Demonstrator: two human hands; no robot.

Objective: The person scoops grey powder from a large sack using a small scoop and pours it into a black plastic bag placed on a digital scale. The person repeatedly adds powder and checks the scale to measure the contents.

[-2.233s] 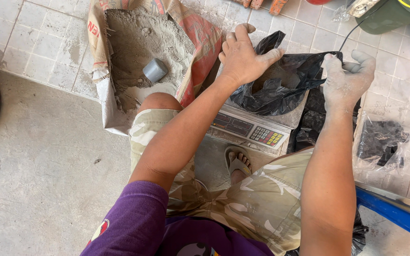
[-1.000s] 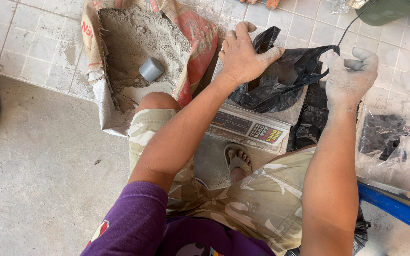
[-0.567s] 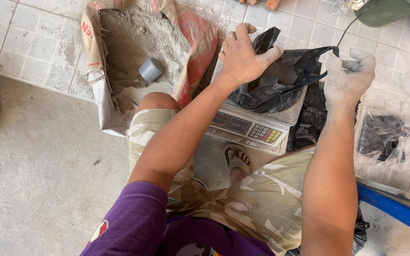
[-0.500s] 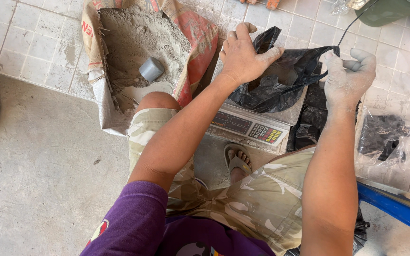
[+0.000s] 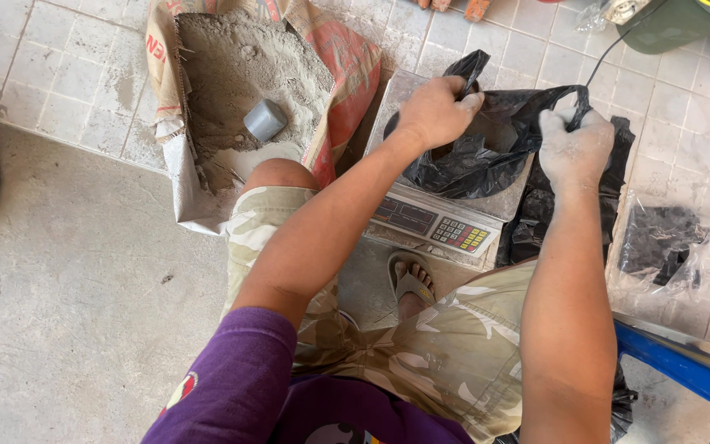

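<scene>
Two hands are seen, the left hand [image 5: 433, 111] and the right hand [image 5: 575, 148]. One black plastic bag [image 5: 486, 152], one weighing scale [image 5: 433, 226], one open cement sack [image 5: 248, 90] and one grey scoop cup [image 5: 265, 120] are counted.

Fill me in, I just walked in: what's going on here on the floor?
A person crouches over a scale on the tiled floor. Both hands grip the rim of a black bag sitting on the scale's platform: the left hand at one side, the dusty right hand at the other, holding it open. Beside them an open sack of grey powder holds a small grey cup.
</scene>
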